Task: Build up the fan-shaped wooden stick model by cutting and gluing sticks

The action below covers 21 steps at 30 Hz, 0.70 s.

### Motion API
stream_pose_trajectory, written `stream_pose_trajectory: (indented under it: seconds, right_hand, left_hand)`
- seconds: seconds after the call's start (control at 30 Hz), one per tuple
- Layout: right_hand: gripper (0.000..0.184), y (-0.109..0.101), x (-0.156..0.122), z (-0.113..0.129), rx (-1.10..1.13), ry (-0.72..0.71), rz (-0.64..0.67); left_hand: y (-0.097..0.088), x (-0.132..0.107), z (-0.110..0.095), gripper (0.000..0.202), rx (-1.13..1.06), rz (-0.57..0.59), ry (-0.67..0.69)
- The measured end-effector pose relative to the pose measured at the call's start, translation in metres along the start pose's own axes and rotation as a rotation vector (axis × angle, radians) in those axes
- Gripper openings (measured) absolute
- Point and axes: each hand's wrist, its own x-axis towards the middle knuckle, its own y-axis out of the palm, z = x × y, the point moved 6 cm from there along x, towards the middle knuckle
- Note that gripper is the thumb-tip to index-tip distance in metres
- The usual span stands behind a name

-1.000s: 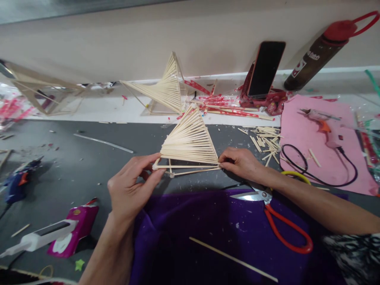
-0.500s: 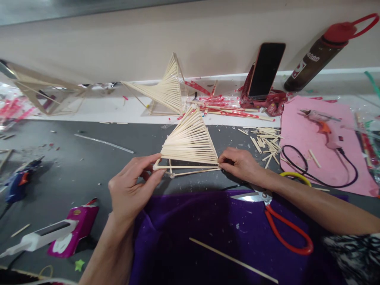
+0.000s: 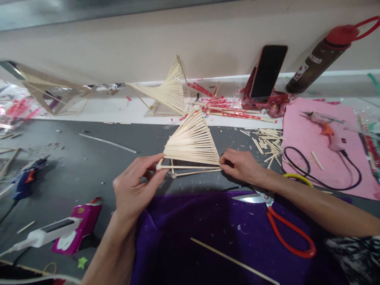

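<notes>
A model of thin wooden sticks (image 3: 194, 138), its sticks fanned side by side over an open frame, stands on the grey table in front of me. My left hand (image 3: 139, 182) pinches its lower left corner between thumb and fingers. At the lower right corner, the fingertips of my right hand (image 3: 237, 164) are closed on the stick ends. Just below my right wrist lie scissors (image 3: 268, 200) with red and yellow handles. A single stick (image 3: 234, 261) rests on the purple cloth (image 3: 178, 229) nearer to me.
Behind stands a similar stick model (image 3: 169, 89). A phone (image 3: 269, 73) leans in a red holder beside a dark bottle (image 3: 320, 57). Cut stick pieces (image 3: 265, 142) lie right, near a glue gun (image 3: 325, 128) on pink sheet (image 3: 299, 118). Another glue gun (image 3: 28, 178) lies left.
The whole view has shifted slightly, so everything appears a little further right and lower. Both hands keep their hold on the stick model, which looks unchanged.
</notes>
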Motion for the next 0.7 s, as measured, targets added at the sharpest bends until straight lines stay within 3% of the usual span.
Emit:
stream_pose_trajectory:
  seconds: [0.17, 0.4, 0.5, 0.6, 0.63, 0.7]
  right_hand:
    - [0.007, -0.002, 0.002, 0.008, -0.179, -0.066, 0.064]
    - [0.005, -0.02, -0.012, 0.006, -0.195, -0.142, 0.03]
    - [0.004, -0.033, -0.032, 0.015, -0.159, -0.179, -0.031]
    - [0.007, -0.042, -0.059, 0.04, -0.169, -0.26, -0.099]
    - [0.008, -0.043, -0.068, 0.051, -0.183, -0.299, -0.105]
    - [0.009, -0.043, -0.082, 0.07, -0.217, -0.376, -0.106]
  left_hand:
    - [0.0, -0.002, 0.0, 0.03, 0.003, 0.025, -0.007]
    - [-0.002, -0.004, -0.002, 0.034, -0.055, 0.023, -0.01]
    - [-0.018, -0.012, -0.004, 0.032, -0.181, -0.116, -0.034]
    - [-0.031, -0.023, -0.012, 0.017, -0.445, -0.239, -0.114]
    - [-0.027, -0.026, -0.018, 0.013, -0.559, -0.189, -0.155]
    - [-0.002, -0.029, -0.036, 0.011, -0.754, 0.106, -0.269]
